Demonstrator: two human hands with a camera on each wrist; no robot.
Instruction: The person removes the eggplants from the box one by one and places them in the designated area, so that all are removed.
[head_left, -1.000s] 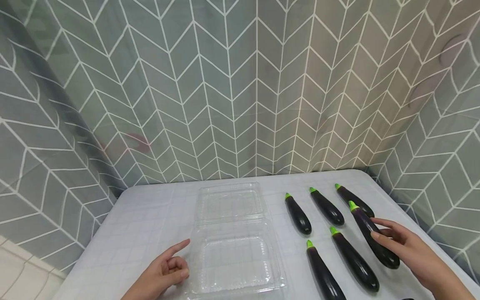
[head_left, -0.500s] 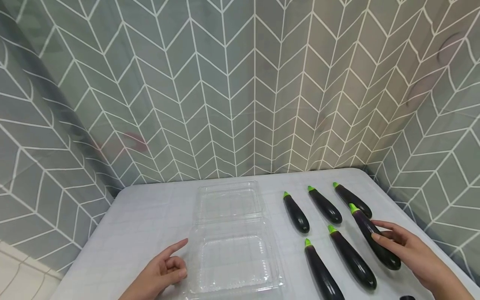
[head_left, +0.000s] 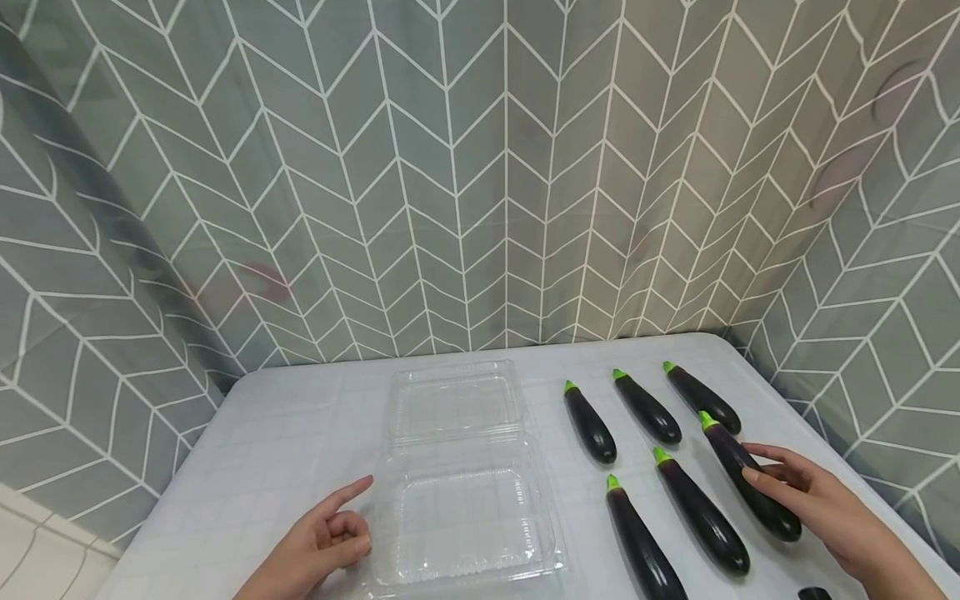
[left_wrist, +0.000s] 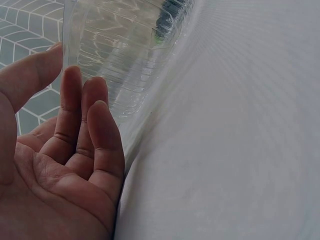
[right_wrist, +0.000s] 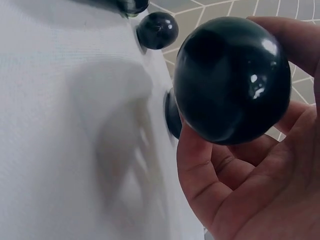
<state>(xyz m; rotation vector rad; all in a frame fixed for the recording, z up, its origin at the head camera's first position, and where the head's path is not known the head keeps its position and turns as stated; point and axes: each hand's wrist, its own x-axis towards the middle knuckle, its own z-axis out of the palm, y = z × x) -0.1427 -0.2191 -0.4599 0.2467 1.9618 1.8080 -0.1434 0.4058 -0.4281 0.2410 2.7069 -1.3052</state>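
My right hand (head_left: 832, 508) grips a dark purple eggplant (head_left: 772, 517) with a green tip, thumb on its near side and fingers behind. The right wrist view shows the rounded end of this eggplant (right_wrist: 232, 80) raised above the white cloth, its shadow beneath. My left hand (head_left: 315, 533) stays beside a clear plastic clamshell box (head_left: 465, 525), index finger stretched out and the others loosely bent, holding nothing. In the left wrist view its fingertips overlap the edge of the box (left_wrist: 115, 75). The box lies with its lid (head_left: 457, 404) folded back.
Several more eggplants lie to the right of the box, among them a short one (head_left: 591, 425) and a front one (head_left: 641, 542). A dark thing (head_left: 813, 593) shows at the bottom edge. Patterned curtains (head_left: 480, 167) hang round the white table (head_left: 285, 433).
The held eggplant has shifted slightly right and nearer relative to the others. The head view has turned slightly, so the rest slides a little left. My left hand keeps its pose.
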